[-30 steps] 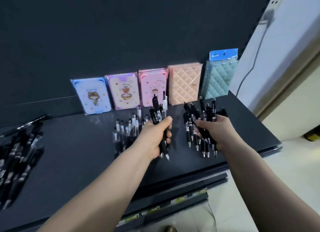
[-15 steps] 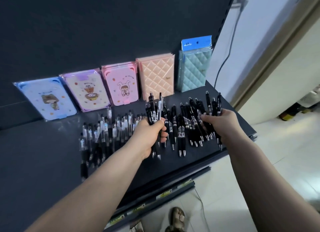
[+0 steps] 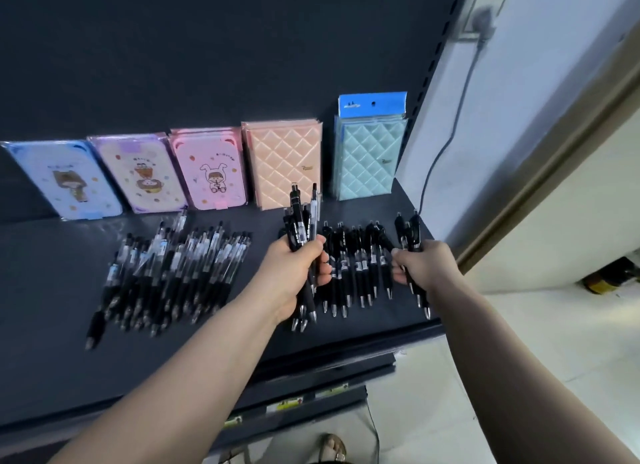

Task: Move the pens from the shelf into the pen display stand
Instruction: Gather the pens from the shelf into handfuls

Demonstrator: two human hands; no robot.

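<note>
**Q:** Surface beneath both hands?
**A:** A flat dark grey shelf board (image 3: 48, 290); five pastel packaged covers (image 3: 284, 165) stand against the back panel, beyond the hands.

**Q:** Location of loose stock?
**A:** A heap of black-and-clear retractable pens (image 3: 180, 266) lies left of the left hand (image 3: 291, 273); a row of black retractable pens (image 3: 358, 266) lies between the two hands, tips toward the person.

**Q:** Hand state?
**A:** The left hand is wrapped round an upright bundle of black pens (image 3: 298, 217); the right hand (image 3: 424, 264) clasps a smaller clutch of black pens (image 3: 412, 231); the hands are apart.
</note>
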